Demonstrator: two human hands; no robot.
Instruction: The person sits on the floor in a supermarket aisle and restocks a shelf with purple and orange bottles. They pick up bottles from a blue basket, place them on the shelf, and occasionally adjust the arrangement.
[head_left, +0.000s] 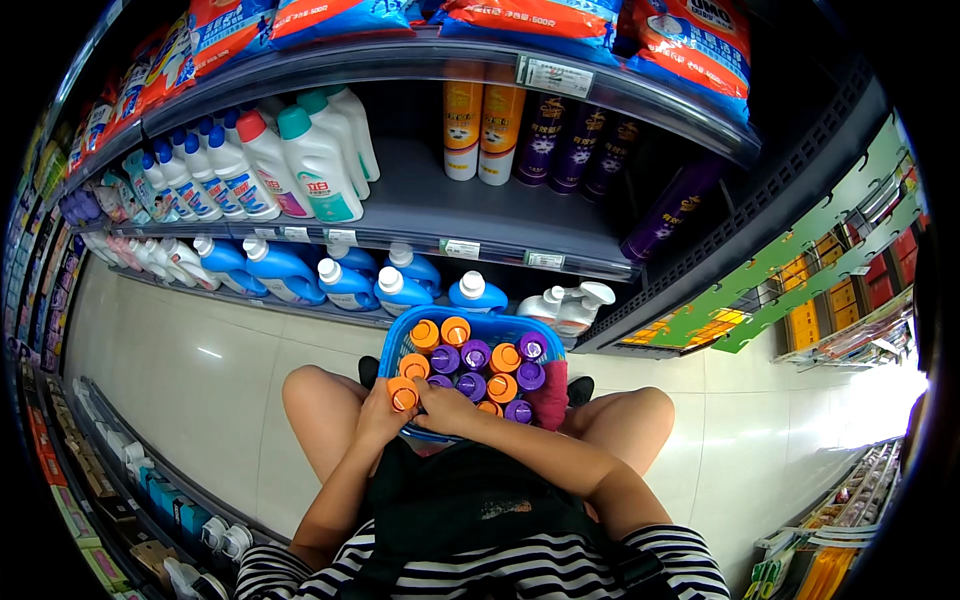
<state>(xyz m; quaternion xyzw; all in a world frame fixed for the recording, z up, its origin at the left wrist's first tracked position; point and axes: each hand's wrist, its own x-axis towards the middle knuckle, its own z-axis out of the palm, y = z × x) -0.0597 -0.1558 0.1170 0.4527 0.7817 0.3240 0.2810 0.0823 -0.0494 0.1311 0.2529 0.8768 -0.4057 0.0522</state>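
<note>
A blue plastic basket (388, 346) rests between my knees, holding several upright spray cans with orange caps and purple caps. At its near left corner, my left hand (381, 417) is closed around an orange-capped can (403, 394). My right hand (444, 409) reaches over the basket beside that can, its fingertips close to the cap; whether it grips anything is hidden. A dark pink cloth (551, 396) hangs inside the basket's right side. On the shelf ahead stand orange cans (501, 135) and purple cans (538, 142), and one purple can (664, 221) leans at the right.
White bottles (322, 172) stand left on the same shelf (420, 187). Below are blue detergent jugs (281, 271) and white spray bottles (577, 307). Bags of washing powder (694, 52) fill the shelf above. Another shelf with boxes (169, 502) runs along the left; tiled floor (187, 390) lies between.
</note>
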